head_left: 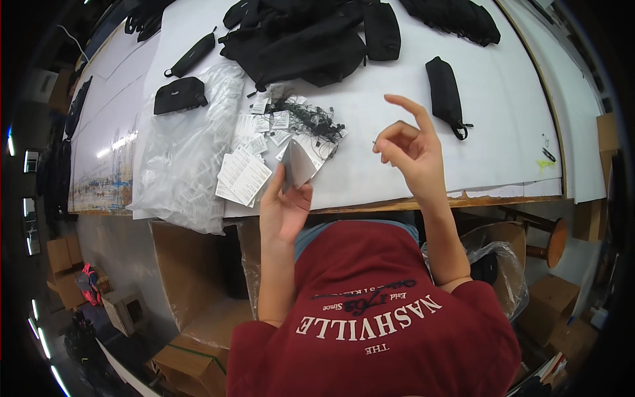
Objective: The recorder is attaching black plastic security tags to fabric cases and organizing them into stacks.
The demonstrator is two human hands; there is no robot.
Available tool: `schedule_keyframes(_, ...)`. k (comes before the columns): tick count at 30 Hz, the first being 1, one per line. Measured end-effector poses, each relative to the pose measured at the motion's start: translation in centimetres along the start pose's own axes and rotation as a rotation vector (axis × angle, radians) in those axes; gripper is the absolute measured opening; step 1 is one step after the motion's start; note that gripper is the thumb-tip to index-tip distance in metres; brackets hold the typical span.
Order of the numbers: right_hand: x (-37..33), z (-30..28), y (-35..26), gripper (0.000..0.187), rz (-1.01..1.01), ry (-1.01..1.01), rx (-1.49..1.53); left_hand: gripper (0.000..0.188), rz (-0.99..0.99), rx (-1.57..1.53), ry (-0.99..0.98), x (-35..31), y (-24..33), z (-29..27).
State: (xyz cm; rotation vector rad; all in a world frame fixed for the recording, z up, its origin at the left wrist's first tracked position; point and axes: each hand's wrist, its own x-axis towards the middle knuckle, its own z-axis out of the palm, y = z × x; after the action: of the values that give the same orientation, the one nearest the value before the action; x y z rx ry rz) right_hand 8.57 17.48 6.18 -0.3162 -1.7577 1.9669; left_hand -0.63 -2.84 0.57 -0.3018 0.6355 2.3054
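My left hand [284, 208] grips a folded paper tag [304, 164] between thumb and fingers, just above the table's near edge. Under and beside it lie white printed tags [243, 175], loosely stacked and spread. Beyond them is a tangle of thin black strings [311, 119]. My right hand [413, 149] is raised to the right, apart from the tags. Its thumb and a finger pinch together while the index finger points up and left; a tiny dark tip shows at the pinch, too small to name.
A clear plastic bag [182, 155] hangs over the near edge at left, with a black pouch [180, 96] at its top. Black bags [304, 46] are heaped at the back. Another pouch [444, 92] lies at right, near small snips [548, 155]. Cardboard boxes [188, 264] stand below.
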Motion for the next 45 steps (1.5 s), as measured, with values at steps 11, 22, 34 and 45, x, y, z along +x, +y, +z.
schedule_keyframes(11, -1.2, 1.2, 0.0, 0.057, -0.091, 0.018, -0.045, 0.013, 0.229, 0.422, -0.08, -0.4, -2.2, 0.8)
schedule_keyframes(22, -1.7, 2.6, 1.6, 0.061, -0.413, -0.004, -0.382, 0.03, 0.612, 1.155, -0.146, -2.4, -4.2, 3.6)
schedule_keyframes(34, -1.7, 1.1, 1.8, 0.022, -0.042, -0.149, -0.19, 0.03, 0.777, 1.235, -0.262, -2.3, -3.7, 3.0)
schedule_keyframes(45, -2.4, -0.5, 2.4, 0.01, 0.13, -0.284, -0.083, 0.019, 0.322, 1.017, -0.284, -1.8, -3.7, 2.6)
